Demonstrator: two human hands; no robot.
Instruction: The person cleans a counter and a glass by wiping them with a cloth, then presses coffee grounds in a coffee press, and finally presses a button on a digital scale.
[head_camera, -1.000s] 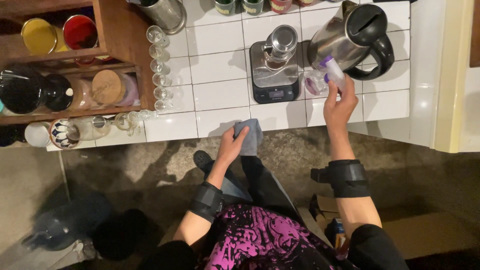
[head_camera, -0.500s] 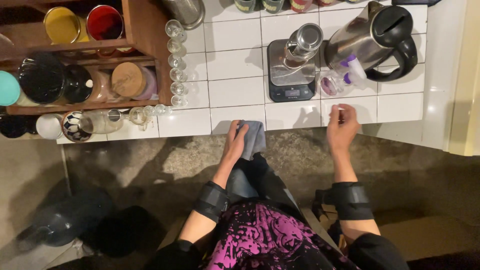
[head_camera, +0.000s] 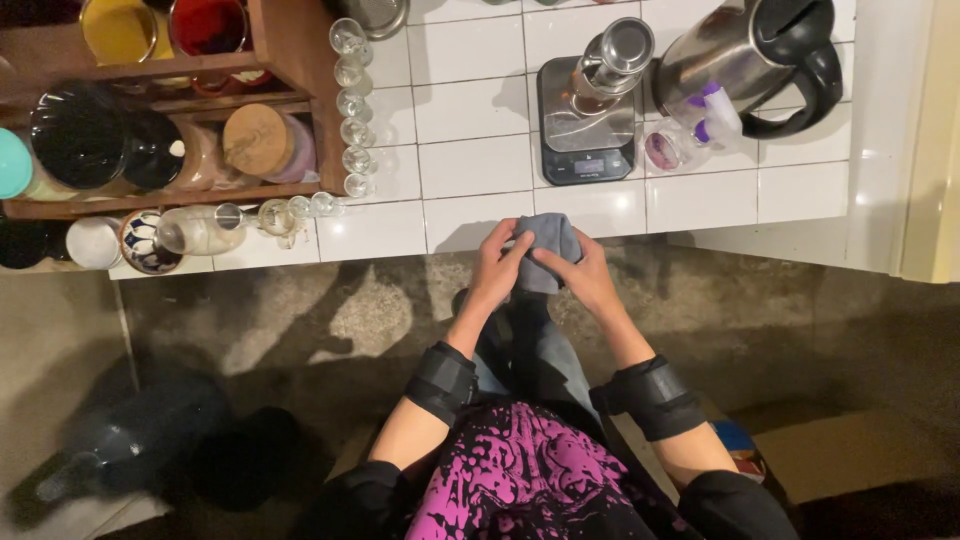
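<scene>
While you stand at the white tiled counter (head_camera: 470, 165), both hands meet on a grey cloth (head_camera: 546, 250) held at its front edge, straight ahead of you. Your left hand (head_camera: 497, 268) pinches the cloth's left side, fingers curled around the fabric; your right hand (head_camera: 582, 277) grips its right side the same way, so the cloth sits bunched between them, each hand equally close. Its long axis runs away from you, the upper end resting on the tile and the lower end hanging over the edge toward your legs. Just beyond the cloth sits a small black scale (head_camera: 585, 125) carrying a metal cylinder (head_camera: 612, 60), near enough to be in the way of anything pushed forward. To its right stand a steel kettle (head_camera: 745, 60) with a black handle and a small clear bottle (head_camera: 700, 125) with purple caps. To the left, well apart from your hands, a wooden rack (head_camera: 290, 60) holds bowls and jars, with a row of small glasses (head_camera: 352, 110) lined along its side. Black bands wrap both of your forearms.
</scene>
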